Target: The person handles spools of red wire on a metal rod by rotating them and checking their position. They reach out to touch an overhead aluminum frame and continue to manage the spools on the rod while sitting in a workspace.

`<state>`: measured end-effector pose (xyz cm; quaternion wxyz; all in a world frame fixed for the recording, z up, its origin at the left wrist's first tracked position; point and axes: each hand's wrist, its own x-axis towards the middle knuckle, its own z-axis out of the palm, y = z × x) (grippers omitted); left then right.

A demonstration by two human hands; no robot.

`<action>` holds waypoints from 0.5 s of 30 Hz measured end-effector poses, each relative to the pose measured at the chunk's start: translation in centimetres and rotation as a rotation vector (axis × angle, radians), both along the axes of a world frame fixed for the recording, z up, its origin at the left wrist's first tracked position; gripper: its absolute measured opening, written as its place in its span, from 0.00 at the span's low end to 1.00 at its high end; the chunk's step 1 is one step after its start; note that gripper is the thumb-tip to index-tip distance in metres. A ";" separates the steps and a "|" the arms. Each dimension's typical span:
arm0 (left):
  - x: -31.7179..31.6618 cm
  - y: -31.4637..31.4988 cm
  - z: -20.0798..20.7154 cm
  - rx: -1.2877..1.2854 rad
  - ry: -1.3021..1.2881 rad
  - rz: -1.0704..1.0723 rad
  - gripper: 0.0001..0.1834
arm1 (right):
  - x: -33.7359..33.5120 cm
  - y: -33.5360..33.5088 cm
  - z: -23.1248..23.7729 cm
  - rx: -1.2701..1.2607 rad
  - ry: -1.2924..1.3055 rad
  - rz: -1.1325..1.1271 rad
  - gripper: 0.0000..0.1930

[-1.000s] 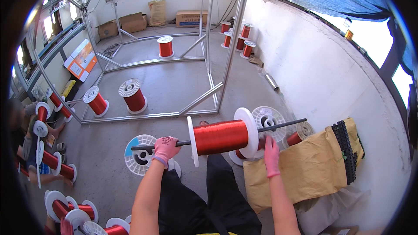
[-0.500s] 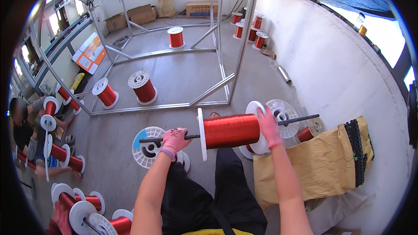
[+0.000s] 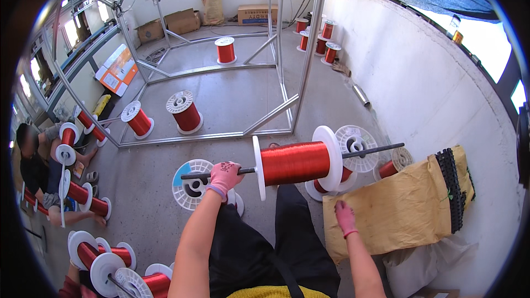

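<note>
My left hand [image 3: 225, 176], in a pink glove, is closed round a dark rod [image 3: 194, 176]. A large spool of red wire [image 3: 295, 163] with white flanges sits on that rod, lying sideways above my knees. On the right, the rod's far end [image 3: 381, 150] sticks out past the flange. My right hand [image 3: 346, 218], also gloved in pink, is apart from the spool, over a tan sack [image 3: 386, 209]. Its fingers look loosely bent, with nothing seen in them. Whether the rod rests on the spools below it, I cannot tell.
Behind the rod stand a spool with a white and blue top [image 3: 179, 193] and another white-topped spool [image 3: 353, 131]. A metal frame [image 3: 221, 137] surrounds more red spools. At left a person [image 3: 36, 165] sits among several spools; another person's sleeve [image 3: 70, 284] shows lower left.
My right hand has let go of the spool's right flange and dropped down toward the sack. My left hand keeps its grip on the rod, and the spool stays nearly in place.
</note>
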<state>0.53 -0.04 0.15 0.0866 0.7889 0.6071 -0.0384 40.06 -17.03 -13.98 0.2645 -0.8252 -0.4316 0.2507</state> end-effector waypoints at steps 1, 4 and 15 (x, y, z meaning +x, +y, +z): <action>0.1 -0.1 0.1 -0.001 0.000 0.002 0.14 | 0.8 1.3 0.9 0.139 0.113 -0.051 0.20; -0.7 -0.4 -0.2 0.013 0.005 0.021 0.14 | -1.8 4.9 11.8 0.402 0.146 -0.117 0.18; -0.1 -0.6 -0.1 0.041 -0.041 0.013 0.13 | -6.4 20.9 24.2 0.362 -0.307 0.232 0.31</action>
